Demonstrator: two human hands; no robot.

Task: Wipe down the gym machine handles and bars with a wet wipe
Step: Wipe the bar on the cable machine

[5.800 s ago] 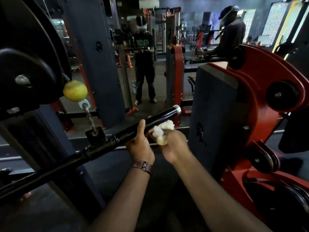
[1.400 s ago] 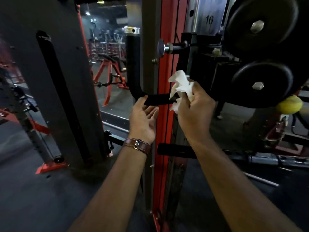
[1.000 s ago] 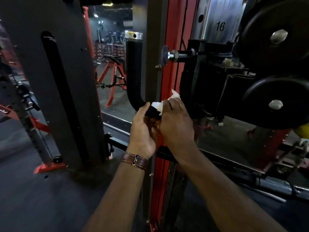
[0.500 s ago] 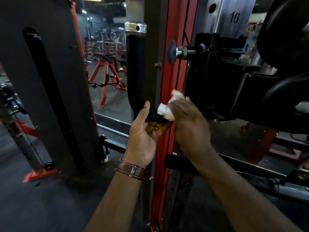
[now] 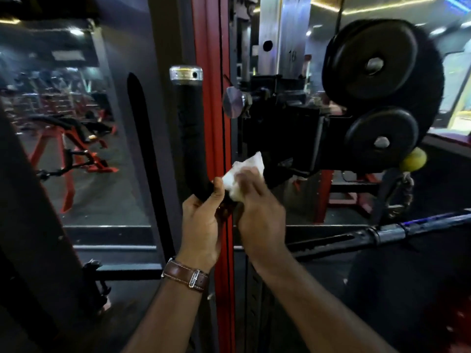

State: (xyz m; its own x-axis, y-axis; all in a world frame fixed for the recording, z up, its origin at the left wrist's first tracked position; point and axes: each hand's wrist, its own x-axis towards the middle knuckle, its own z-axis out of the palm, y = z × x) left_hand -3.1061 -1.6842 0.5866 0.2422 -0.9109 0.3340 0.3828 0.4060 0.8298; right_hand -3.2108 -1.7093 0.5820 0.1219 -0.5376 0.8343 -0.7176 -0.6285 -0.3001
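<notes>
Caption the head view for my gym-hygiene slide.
Right hand presses a crumpled white wet wipe onto the curved black padded handle; left hand grips its bend.

The handle (image 5: 190, 138) is seen wrapped in matt black, faintly textured grip, capped in shiny chromed metal; the wet wipe (image 5: 240, 174) looks soft, white, crumpled; the weight plates (image 5: 377, 64) appear matt black; the watch strap (image 5: 184, 275) is glossy brown stitched leather.

Single head view, looking forward-down, close on handle (image 5: 190, 138) at chest height.
</notes>
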